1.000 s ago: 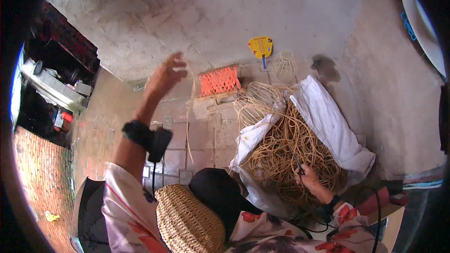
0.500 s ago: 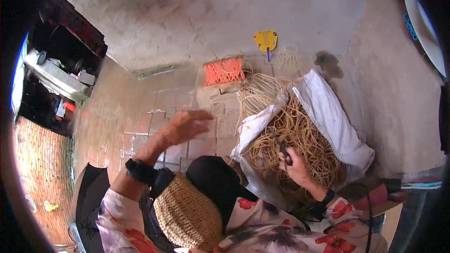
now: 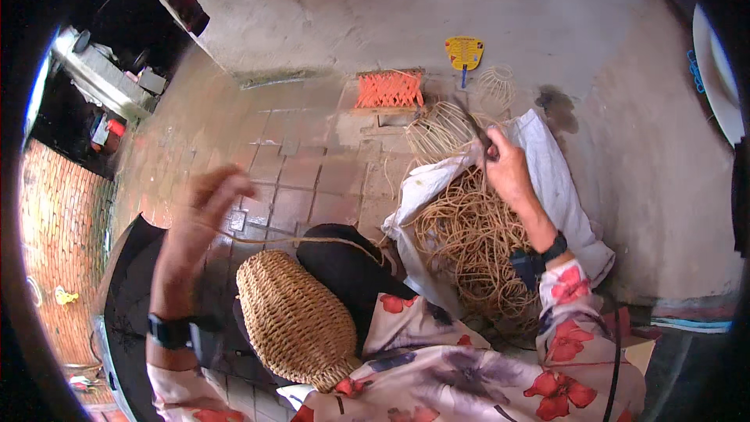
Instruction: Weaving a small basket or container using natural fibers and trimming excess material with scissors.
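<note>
My left hand [image 3: 215, 195] is raised at the left over the tiled floor, smeared by motion. A strand of tan cord [image 3: 266, 240] runs from near its wrist across my black-clad knee; whether the fingers hold it cannot be made out. On my lap lies a bulging woven cord basket [image 3: 293, 316], its narrow end toward me. My right hand [image 3: 504, 160] is closed around a slim, dark, pointed tool [image 3: 473, 121], above the far rim of a white sack [image 3: 551, 164]. Inside the open sack is a tangled heap of tan cord [image 3: 473, 238].
Beyond the sack stand pale open wire-like frames [image 3: 441, 131]. An orange-strung wooden stool [image 3: 389, 90] and a yellow hand fan [image 3: 465, 53] are by the grey wall [image 3: 359, 8]. A brick wall [image 3: 62, 242] and a dark curved object [image 3: 129, 289] are at the left.
My right hand has lifted the tool out from over the cord heap, moving up and away. My left hand has swung left, and a cord strand now shows across my knee.
</note>
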`<state>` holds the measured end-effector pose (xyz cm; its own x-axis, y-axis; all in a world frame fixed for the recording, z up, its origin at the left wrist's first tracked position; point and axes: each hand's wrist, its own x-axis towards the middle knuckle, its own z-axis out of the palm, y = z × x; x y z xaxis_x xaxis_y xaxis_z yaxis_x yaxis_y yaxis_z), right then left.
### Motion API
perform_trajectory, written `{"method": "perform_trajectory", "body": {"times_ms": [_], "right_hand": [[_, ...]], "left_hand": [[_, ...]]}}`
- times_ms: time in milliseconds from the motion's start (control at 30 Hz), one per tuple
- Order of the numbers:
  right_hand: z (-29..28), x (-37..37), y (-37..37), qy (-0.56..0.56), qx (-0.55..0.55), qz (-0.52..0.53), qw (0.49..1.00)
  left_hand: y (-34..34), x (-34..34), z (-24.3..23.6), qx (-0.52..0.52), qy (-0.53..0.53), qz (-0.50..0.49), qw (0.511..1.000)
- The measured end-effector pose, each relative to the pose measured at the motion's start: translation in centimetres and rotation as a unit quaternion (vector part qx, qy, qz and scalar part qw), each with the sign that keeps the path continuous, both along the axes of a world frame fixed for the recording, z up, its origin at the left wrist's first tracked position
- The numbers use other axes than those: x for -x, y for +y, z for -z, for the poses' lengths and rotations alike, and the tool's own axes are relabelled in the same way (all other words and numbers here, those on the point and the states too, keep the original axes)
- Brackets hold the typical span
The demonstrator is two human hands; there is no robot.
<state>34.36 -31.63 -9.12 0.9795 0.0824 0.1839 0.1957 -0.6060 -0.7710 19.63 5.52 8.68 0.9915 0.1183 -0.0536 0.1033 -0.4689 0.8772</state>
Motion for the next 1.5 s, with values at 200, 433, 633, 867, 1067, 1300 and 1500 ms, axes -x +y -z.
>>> {"method": "perform_trajectory", "body": {"times_ms": [200,433,633,867,1067,1300,1500], "right_hand": [[4.2,-7.3,-2.5,-0.068,0.152,0.078,0.983],[5.4,-13.1,-3.3,-0.064,0.08,0.113,0.988],[1.1,-18.9,-3.7,-0.144,-0.093,0.171,0.97],[2.2,-20.1,-6.8,-0.054,-0.055,0.193,0.978],[16.7,-18.3,-8.0,0.118,-0.055,0.185,0.974],[24.7,-17.0,-7.5,0.055,0.039,0.216,0.974],[16.4,-15.6,-4.6,0.179,-0.04,0.116,0.976]], "left_hand": [[13.5,2.1,-2.4,-0.301,-0.012,-0.174,0.938],[16.8,4.5,-0.7,-0.152,-0.049,-0.17,0.972],[11.5,-7.7,-3.5,0.024,-0.178,-0.154,0.971],[3.4,-8.5,-5.7,-0.054,-0.294,0.043,0.953],[5.7,3.7,0.8,-0.072,-0.061,-0.113,0.989],[3.9,14.5,8.9,-0.026,0.045,-0.262,0.964],[1.7,17.8,12.6,-0.154,0.027,-0.269,0.95]]}}
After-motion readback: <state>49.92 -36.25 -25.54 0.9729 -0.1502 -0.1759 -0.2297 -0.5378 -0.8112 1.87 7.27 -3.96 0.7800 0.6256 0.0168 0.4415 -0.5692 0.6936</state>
